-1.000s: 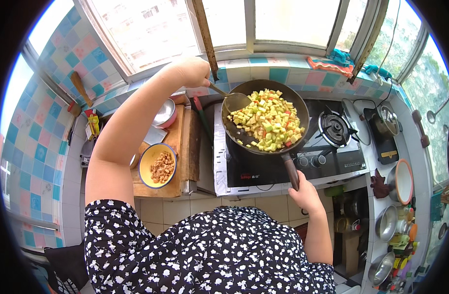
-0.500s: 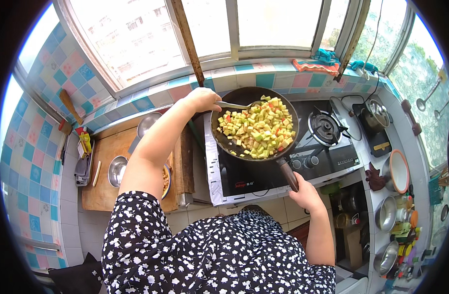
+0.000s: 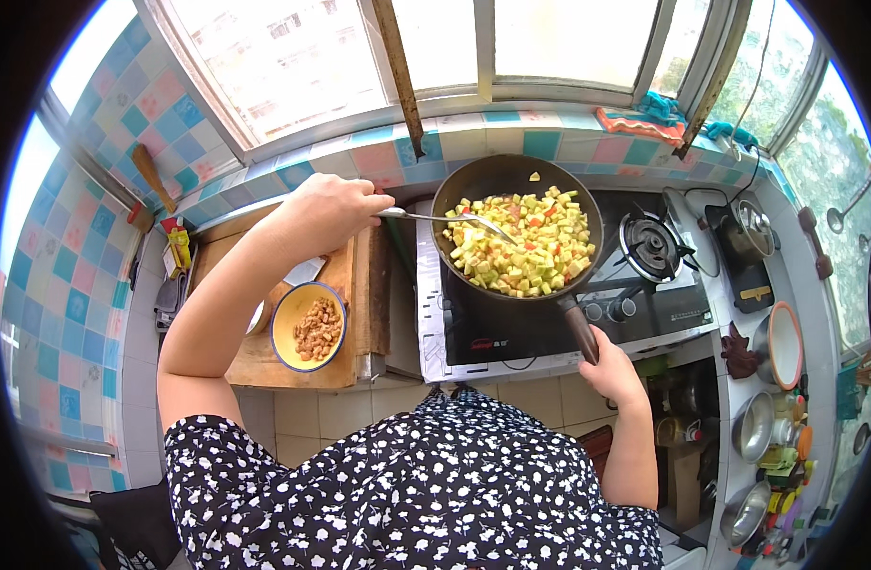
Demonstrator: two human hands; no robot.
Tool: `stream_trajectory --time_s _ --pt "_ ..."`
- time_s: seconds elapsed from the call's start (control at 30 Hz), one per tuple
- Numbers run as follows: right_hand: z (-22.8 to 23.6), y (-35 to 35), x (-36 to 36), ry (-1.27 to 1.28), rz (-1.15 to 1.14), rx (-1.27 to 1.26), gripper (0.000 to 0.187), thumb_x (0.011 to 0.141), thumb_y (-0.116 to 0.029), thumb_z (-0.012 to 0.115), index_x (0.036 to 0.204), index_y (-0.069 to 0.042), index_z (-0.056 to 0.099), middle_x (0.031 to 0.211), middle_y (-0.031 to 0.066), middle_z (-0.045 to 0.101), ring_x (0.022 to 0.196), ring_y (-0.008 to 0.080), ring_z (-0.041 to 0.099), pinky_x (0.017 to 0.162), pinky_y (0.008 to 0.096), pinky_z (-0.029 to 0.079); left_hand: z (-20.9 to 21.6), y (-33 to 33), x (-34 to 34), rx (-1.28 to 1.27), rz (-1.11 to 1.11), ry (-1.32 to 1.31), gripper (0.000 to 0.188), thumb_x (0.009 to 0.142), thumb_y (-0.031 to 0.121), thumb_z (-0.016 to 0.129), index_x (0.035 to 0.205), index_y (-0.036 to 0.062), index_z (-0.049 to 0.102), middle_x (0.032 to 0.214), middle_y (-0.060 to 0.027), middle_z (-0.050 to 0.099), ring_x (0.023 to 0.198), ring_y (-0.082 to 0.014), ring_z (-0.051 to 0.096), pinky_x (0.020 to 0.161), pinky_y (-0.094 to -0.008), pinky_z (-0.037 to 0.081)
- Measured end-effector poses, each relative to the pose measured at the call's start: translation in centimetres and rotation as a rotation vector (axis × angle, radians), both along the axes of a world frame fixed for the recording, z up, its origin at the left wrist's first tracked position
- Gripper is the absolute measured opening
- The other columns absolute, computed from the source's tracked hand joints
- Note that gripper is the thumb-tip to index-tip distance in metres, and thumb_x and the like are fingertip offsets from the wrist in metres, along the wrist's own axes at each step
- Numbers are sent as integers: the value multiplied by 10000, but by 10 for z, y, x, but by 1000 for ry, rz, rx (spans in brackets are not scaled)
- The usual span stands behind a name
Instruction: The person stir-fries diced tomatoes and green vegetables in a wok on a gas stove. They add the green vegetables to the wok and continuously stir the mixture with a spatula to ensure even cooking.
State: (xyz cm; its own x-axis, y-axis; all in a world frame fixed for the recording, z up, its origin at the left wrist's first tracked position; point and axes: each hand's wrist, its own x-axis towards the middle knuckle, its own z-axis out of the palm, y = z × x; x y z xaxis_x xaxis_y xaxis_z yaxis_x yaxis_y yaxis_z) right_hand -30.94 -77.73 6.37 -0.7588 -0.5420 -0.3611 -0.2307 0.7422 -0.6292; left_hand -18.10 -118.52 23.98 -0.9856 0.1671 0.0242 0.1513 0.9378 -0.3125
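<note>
One spoon, held in the left hand, points rightward into the food; the right hand holds the pan handle, on the near side.

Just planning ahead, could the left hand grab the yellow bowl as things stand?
Probably not: the left hand grips a metal spatula and would likely need to let go first. Otherwise the way looks free: the yellow bowl sits uncovered on the wooden board nearby.
</note>
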Motion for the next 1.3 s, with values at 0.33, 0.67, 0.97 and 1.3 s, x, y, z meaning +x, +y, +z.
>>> stream_trajectory --time_s 0.33,0.67,0.97,1.3 --pt "5 -1 0 23 12 -1 728 752 -130 619 1431 -43 372 1107 236 636 986 354 628 872 396 489 -85 45 -41 -164 -23 -38 232 785 111 628 1009 99 572 839 -58 591 704 -225 683 563 -345 535" --pt "3 3 -1 7 -9 14 749 750 -122 611 1448 -52 346 1143 240 631 1040 369 620 911 406 479 -13 -15 -111 232 271 -17 300 847 333 655 1060 126 701 913 -127 695 904 -333 646 801 -432 502" --pt "12 0 -1 -1 10 40 740 756 -113 595 1449 -56 341 1120 230 640 989 350 642 863 401 499 -92 -28 -225 503 194 -243 395 823 310 682 1170 120 676 1035 -143 697 977 -306 647 890 -391 493" --pt "24 -4 -4 -100 -33 71 750 756 -113 617 1451 -55 341 1166 233 621 1047 350 618 901 397 479 -52 12 -156 -50 -246 -197 412 875 230 641 1274 166 561 962 -61 652 833 -257 673 690 -357 532"
